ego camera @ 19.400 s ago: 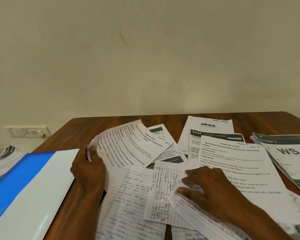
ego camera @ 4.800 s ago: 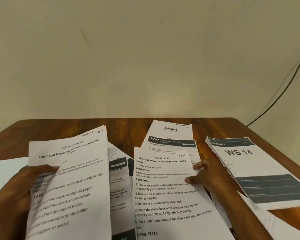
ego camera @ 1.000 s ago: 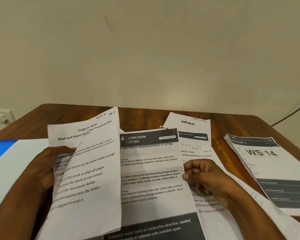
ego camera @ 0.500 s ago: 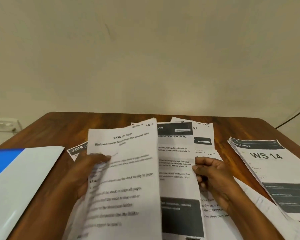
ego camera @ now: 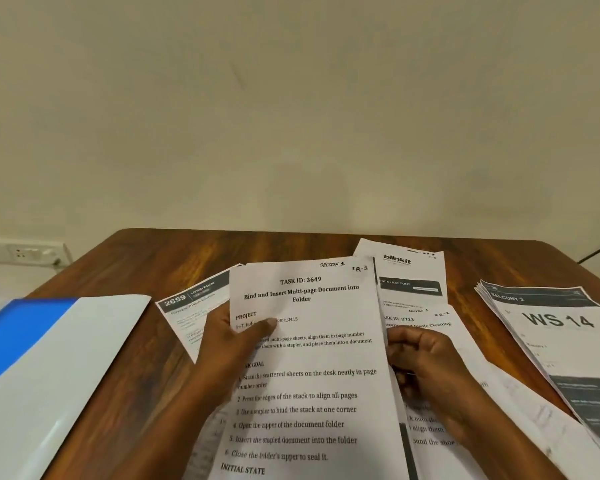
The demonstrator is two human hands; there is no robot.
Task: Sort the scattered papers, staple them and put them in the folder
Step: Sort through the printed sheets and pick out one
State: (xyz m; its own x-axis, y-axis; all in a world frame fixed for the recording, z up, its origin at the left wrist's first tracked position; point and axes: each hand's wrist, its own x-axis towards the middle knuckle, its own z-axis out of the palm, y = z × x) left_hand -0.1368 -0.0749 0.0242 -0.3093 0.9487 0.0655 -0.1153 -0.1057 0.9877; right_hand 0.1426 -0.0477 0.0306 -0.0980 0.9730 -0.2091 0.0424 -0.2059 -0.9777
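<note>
Papers are what we are sorting, and they lie spread over our brown wooden table (ego camera: 291, 247), the biggest thing in view. On its left sits the blue and white plastic folder (ego camera: 66, 344), set aside and well apart from the sheets, we judge until a stapled set is ready for it. At the right edge rests a fanned stack of grey-banded "WS 14" printed pages (ego camera: 561, 344), seemingly a group kept separate. In the middle we hold up the white printed sheet headed "TASK ID: 3649" (ego camera: 312, 375), marked Section 1, probably because it goes on top. Our left hand (ego camera: 232, 344) grips its left edge, thumb pressed on the face and the fingers hidden behind. Our right hand (ego camera: 426, 372) is curled at its right edge; we cannot tell what it pinches. Behind lie the "blinkit" headed white sheet (ego camera: 409, 271) and the tilted "2659" grey-headed page (ego camera: 191, 313), not yet gathered. No stapler shows.
</note>
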